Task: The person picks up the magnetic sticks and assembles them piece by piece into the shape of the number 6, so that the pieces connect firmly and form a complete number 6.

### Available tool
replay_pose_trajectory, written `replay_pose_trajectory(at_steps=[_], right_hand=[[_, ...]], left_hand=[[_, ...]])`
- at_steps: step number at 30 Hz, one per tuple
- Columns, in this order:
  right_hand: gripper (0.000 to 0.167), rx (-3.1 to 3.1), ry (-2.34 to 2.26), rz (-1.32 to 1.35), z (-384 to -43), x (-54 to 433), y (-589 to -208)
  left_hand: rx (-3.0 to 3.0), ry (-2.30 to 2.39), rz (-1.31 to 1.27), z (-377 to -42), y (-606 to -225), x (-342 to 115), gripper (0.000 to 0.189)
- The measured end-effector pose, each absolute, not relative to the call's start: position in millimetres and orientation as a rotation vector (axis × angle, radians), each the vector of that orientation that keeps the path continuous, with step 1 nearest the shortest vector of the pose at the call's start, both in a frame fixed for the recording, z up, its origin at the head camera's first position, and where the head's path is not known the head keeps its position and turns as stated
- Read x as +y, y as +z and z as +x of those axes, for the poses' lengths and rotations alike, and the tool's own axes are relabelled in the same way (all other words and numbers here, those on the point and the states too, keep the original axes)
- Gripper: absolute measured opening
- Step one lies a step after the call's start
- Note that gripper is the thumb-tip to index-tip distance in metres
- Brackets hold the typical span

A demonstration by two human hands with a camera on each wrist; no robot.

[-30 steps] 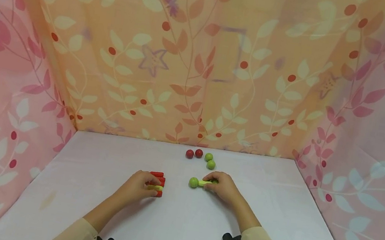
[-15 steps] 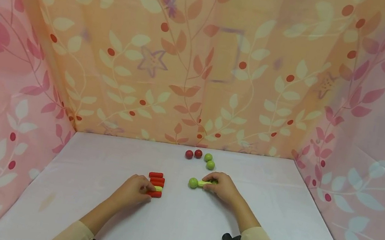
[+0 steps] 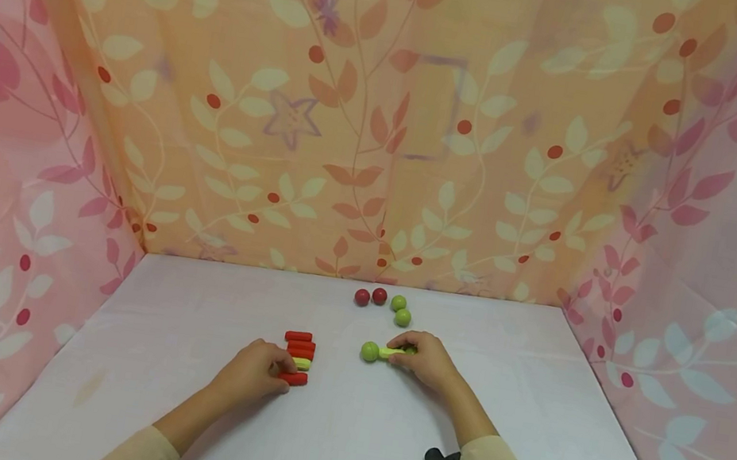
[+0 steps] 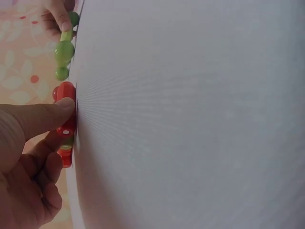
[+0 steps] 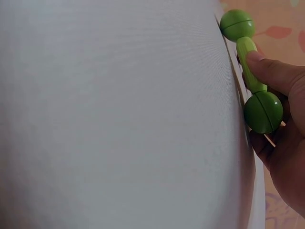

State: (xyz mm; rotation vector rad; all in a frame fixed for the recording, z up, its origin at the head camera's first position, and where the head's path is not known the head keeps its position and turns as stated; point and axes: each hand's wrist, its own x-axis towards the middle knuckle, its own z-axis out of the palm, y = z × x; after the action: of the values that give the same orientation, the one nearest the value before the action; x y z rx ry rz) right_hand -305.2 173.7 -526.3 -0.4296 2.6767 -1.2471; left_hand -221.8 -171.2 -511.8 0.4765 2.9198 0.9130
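Observation:
My left hand (image 3: pixel 254 369) pinches the nearest red rod (image 3: pixel 295 379) between thumb and fingers, low over the white table. In the left wrist view, the thumb lies across this red rod (image 4: pixel 67 91), which has a small hole in its end. Just beyond it lie a light green rod (image 3: pixel 301 364) and several more red rods (image 3: pixel 302 346), partly behind the fingers. My right hand (image 3: pixel 423 359) holds a toy dumbbell by its light green handle (image 5: pixel 247 52). A green ball (image 5: pixel 263 112) caps one end and another green ball (image 3: pixel 369 351) the other.
Two loose red balls (image 3: pixel 362 296) sit near the table's back edge. Two loose green balls (image 3: pixel 398 304) lie beside them to the right. Patterned cloth (image 3: pixel 354 139) hangs behind the table (image 3: pixel 334 450) and along both sides.
My left hand has drawn back from over the rods, uncovering them. The nearest red rod has shifted toward me, apart from the light green one. My right hand stays nearly still.

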Motion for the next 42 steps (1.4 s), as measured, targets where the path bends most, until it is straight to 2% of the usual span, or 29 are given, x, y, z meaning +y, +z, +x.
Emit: replay_pose_trajectory(at_steps=[20, 34, 42], right_hand=[[0.016, 2.695, -1.235, -0.429, -305.1, 173.8, -525.5], [0.015, 2.706, -1.256, -0.436, -306.3, 173.4, -527.4], [0.014, 2.697, -1.272, -0.43, -306.7, 172.4, -528.2]], left_hand=[[2.862, 1.015, 0.365, -214.5, -504.3, -163.0, 0.022], [2.765, 1.266, 0.27, -208.1, -496.0, -107.1, 0.014], [2.716, 1.406, 0.178, -207.6, -500.8, -80.6, 0.016]])
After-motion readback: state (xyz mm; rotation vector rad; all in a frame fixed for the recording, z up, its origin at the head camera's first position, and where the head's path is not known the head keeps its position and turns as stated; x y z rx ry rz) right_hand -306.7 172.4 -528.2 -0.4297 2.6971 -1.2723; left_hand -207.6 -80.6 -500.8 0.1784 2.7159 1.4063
